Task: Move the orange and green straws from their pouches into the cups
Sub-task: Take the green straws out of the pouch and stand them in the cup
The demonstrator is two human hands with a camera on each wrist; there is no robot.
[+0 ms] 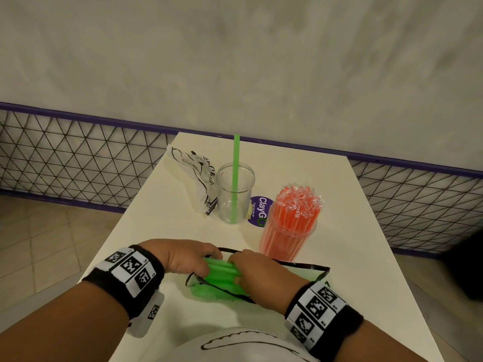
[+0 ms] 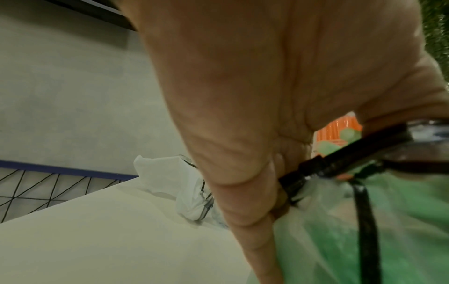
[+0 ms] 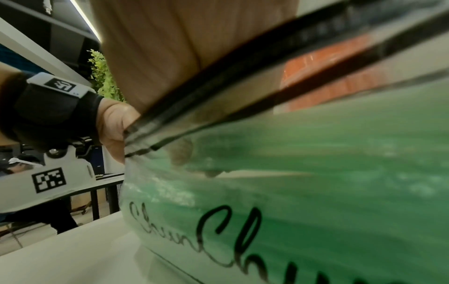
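A clear pouch (image 1: 308, 271) with black zip trim lies on the near side of the white table (image 1: 371, 257), packed with green straws (image 1: 222, 269). My left hand (image 1: 209, 262) pinches the pouch's zip rim (image 2: 316, 169) at the open end. Fingers of my right hand (image 1: 235, 270) reach into the mouth and curl over the green straws (image 3: 340, 153). Further back stands a clear cup (image 1: 224, 199) with one green straw (image 1: 236, 158) upright in it. To its right, a second cup (image 1: 285, 239) is full of wrapped orange straws (image 1: 298, 205).
An empty crumpled pouch (image 1: 193, 165) lies left of the clear cup. A purple sticker (image 1: 258, 207) sits between the cups. A purple-railed mesh fence (image 1: 78, 158) runs behind the table, whose left and right edges fall to tiled floor.
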